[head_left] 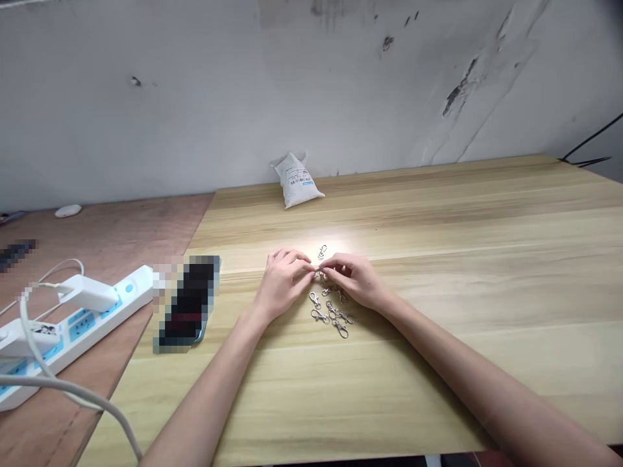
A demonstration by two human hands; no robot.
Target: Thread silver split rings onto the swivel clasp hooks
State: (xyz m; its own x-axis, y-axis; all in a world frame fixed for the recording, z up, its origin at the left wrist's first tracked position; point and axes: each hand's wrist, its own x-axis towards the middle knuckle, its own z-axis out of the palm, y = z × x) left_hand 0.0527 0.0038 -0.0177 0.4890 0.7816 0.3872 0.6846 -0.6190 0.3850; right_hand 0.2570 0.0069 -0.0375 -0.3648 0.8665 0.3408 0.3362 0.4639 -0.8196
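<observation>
As we look down over the pale wooden bench, our left hand and right hand pinch narrowly, fingertips meeting on one small silver lobster clasp. About seven more clasps lie loose and tangled just below, and another lies just beyond. To the left are a pixelated dark object and a white power strip on a reddish plywood board. Farthest, one white printed sachet leans against the scuffed wall.
</observation>
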